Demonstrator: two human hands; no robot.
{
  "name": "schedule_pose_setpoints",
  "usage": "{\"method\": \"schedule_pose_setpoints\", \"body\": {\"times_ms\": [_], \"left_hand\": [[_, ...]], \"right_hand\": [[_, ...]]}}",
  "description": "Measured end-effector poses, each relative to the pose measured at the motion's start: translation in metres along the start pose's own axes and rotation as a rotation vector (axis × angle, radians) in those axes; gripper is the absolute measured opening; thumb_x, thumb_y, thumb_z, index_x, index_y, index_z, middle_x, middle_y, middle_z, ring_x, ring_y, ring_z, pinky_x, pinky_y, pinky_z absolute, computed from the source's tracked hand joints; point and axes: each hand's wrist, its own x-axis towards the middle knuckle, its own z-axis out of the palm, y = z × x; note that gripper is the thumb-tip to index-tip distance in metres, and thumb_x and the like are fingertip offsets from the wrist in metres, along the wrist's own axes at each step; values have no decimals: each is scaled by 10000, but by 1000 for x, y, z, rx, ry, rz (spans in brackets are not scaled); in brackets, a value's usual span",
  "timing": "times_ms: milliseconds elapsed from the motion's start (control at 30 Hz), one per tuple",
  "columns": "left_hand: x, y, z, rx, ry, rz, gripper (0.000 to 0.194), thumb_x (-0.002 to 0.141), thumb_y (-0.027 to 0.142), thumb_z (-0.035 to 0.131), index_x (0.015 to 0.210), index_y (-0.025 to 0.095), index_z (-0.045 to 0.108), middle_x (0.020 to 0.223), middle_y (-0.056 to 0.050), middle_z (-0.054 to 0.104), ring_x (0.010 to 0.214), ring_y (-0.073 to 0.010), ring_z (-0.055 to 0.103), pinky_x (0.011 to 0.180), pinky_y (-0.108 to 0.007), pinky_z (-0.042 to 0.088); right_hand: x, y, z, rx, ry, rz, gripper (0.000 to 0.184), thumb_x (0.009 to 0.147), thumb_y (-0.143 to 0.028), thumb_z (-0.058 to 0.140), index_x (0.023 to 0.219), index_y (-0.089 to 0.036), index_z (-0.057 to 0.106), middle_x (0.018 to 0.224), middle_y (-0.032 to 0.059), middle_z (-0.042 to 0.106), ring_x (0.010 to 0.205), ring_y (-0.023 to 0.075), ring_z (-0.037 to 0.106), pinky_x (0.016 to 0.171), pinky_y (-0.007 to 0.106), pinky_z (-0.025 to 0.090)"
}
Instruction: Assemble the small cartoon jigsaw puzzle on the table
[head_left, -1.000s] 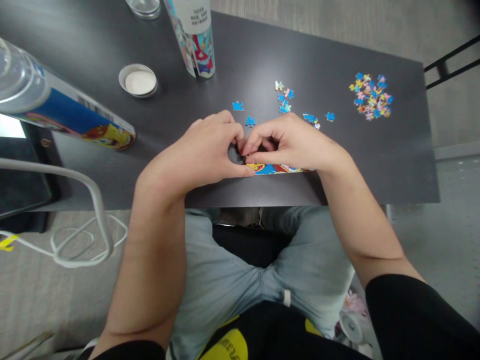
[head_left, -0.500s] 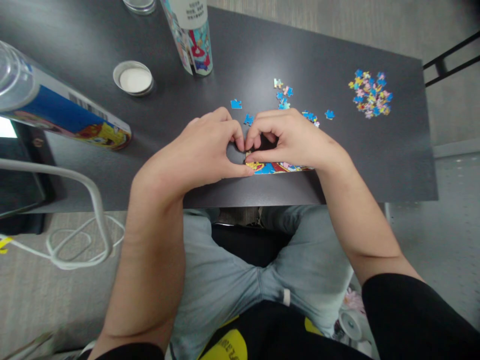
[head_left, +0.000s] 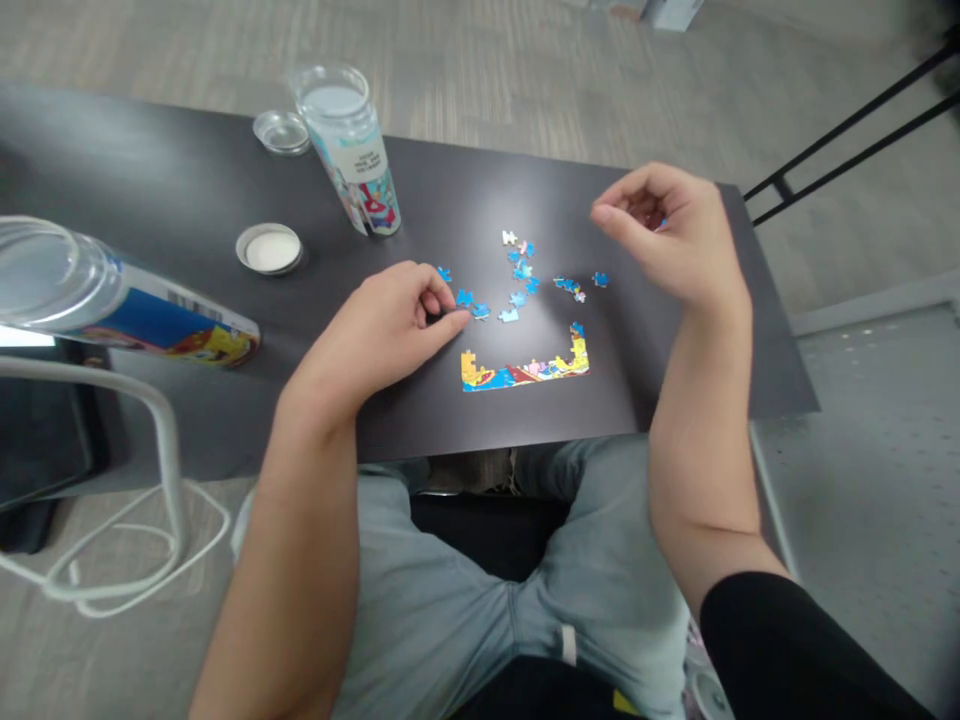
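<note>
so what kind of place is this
Probably an office or study room: a plain dark table on grey carpet, with a jigsaw strip and a puzzle tube on it.

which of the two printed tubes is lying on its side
The tube at the table's left edge lies on its side; the other tube stands upright near the far edge.

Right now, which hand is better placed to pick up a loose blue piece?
Left. The left hand rests on the table, fingertips beside the loose blue pieces. The right hand is raised, over toward the table's right end.
</note>
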Motion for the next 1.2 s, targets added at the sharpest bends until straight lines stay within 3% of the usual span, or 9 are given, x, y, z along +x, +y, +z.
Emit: {"method": "schedule_pose_setpoints", "body": {"times_ms": [100, 233, 367, 467, 567, 700, 867, 1033, 1200], "left_hand": [[13, 0, 4, 16, 82, -22, 277, 1034, 505, 919, 1071, 275, 769, 971, -38, 739, 862, -268, 667, 835, -448, 521], [26, -4, 7, -8, 111, -8, 317, 1012, 509, 949, 1101, 270, 761, 995, -36, 729, 859, -255, 654, 837, -438, 527], [31, -10, 10, 17, 147, -6, 335, 1006, 509, 944, 1183, 262, 801, 1128, -61, 751, 866, -254, 646, 859, -450, 529], [31, -13, 10, 50, 125, 12, 363, 1013, 531, 945, 1225, 262, 821, 1205, -79, 755, 886, -264, 643, 893, -469, 532], [30, -13, 9, 58, 107, 15, 346, 1013, 512, 949, 1232, 278, 818, 1194, -66, 748, 906, -268, 642, 920, -467, 542], [27, -13, 8, 25, 126, 11, 347, 1024, 507, 931, 1250, 278, 800, 1199, -57, 739, 895, -256, 628, 933, -449, 562], [22, -13, 3, -7, 70, 32, 481, 994, 604, 960, 1306, 275, 801, 1241, -68, 730, 924, -256, 636, 1001, -465, 600], [17, -11, -7, -34, -47, 18, 839, 827, 746, 1085, 1446, 244, 824, 1432, -130, 700, 1103, -314, 707, 1115, -515, 639], [9, -12, -13, -39, -96, 23, 1095, 680, 757, 1193, 1569, 259, 790, 1568, -152, 646, 1340, -394, 730, 1320, -581, 628]], "right_hand": [[1, 25, -10, -35, 25, 50, 354, 1086, -671, 989, 1049, -328, 908, 933, 57, 805, 762, 245, 556, 762, 481, 487], [0, 42, -4, -208, -78, 52, 103, 998, -383, 937, 1062, -307, 909, 941, 58, 773, 803, 274, 619, 875, 507, 561], [-2, 37, 15, -248, -112, 17, 119, 1053, -278, 883, 1164, -297, 921, 1055, 65, 791, 814, 271, 655, 949, 521, 617], [-2, 28, 38, -230, -172, 5, 204, 1125, -275, 870, 1319, -289, 929, 1240, 90, 819, 857, 269, 716, 1022, 539, 655], [5, 21, 65, -203, -199, 19, 297, 1151, -278, 896, 1446, -253, 931, 1318, 134, 805, 1037, 329, 809, 1104, 560, 673], [22, 14, 88, -211, -229, 26, 161, 1074, -237, 979, 1231, -267, 958, 1331, 122, 820, 1153, 346, 808, 1146, 556, 680], [33, 15, 91, -142, -266, 76, 91, 1026, -234, 987, 1084, -258, 921, 1209, 86, 866, 937, 263, 747, 1022, 493, 688], [30, 20, 87, -112, -267, 78, 214, 972, -236, 1016, 1100, -269, 849, 1114, 75, 846, 949, 278, 743, 1014, 500, 673], [26, 9, 87, 33, -298, 104, 306, 974, -404, 1046, 1144, -310, 810, 1017, 35, 815, 948, 279, 738, 955, 468, 672]]}}
